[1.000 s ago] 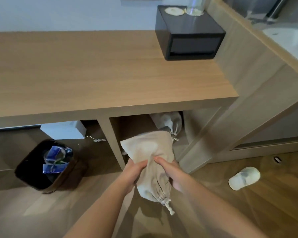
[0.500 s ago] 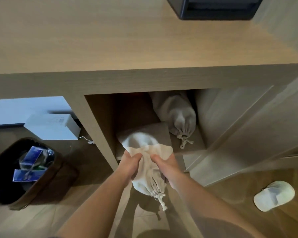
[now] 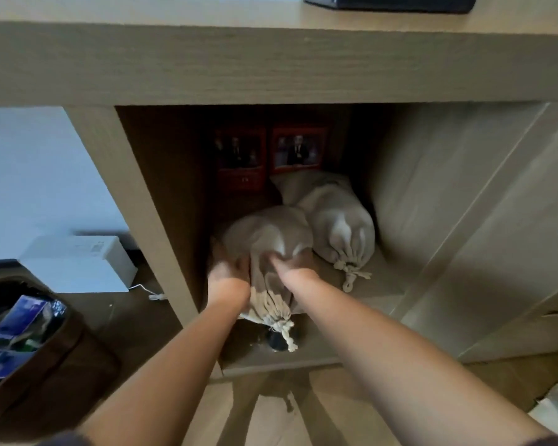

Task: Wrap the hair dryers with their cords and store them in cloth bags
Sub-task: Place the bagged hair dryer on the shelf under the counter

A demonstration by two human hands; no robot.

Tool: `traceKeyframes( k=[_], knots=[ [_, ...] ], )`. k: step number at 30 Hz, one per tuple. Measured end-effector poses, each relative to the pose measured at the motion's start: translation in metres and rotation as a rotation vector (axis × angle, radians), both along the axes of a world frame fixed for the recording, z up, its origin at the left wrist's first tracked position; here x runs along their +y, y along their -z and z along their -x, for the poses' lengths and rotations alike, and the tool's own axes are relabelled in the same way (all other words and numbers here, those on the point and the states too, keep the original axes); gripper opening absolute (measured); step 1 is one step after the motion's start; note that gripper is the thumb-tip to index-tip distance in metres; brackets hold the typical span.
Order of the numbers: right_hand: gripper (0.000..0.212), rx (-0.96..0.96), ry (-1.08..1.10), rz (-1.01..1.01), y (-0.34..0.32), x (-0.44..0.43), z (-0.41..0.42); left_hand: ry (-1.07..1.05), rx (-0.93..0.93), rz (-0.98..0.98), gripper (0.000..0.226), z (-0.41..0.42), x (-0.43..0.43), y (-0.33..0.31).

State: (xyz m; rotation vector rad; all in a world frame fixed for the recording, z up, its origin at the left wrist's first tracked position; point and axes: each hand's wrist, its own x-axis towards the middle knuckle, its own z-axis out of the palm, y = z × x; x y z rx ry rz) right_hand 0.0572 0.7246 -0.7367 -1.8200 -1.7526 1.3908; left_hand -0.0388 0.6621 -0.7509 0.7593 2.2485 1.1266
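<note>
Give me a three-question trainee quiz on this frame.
1. True or false: the left hand and the right hand both grip the held cloth bag.
2. The second cloth bag lies: A) left of the held one, B) right of it, C) on top of it.
3. Fill in: the boxes at the back of the cubby are ___.
Key: 1 true; 2 B; 3 red.
</note>
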Motion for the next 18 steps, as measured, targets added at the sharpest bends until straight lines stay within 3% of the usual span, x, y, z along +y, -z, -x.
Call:
traceKeyframes(
  k=[4, 6, 9, 10, 14, 18],
  knots=[
    [0.079, 0.043, -0.020, -0.048, 0.001, 0.013, 0.000, 0.131, 0.296, 0.061, 0.068, -0.005, -0.008, -0.003],
    [0.074, -0.171, -0.054, -0.217, -0.001, 0.013, -0.025, 0.261, 0.476, 0.043, 0.067, -0.013, -0.027, 0.000],
    [0.055, -0.547, -0.187, -0.650, 0.006, 0.010, -0.068, 0.472, 0.813, 0.128, 0.072, -0.035, -0.042, 0.005],
    [0.050, -0.603, -0.279, -0.675, 0.013, 0.012, -0.079, 0.519, 0.894, 0.178, 0.074, -0.042, -0.041, 0.010],
    [0.051, -0.632, -0.451, -0.480, 0.040, 0.028, -0.100, 0.562, 0.934, 0.326, 0.072, -0.040, -0.021, 0.031],
    [0.051, -0.632, -0.444, -0.674, 0.047, 0.043, -0.099, 0.513, 0.864, 0.407, 0.069, -0.022, 0.018, 0.033]
  ],
)
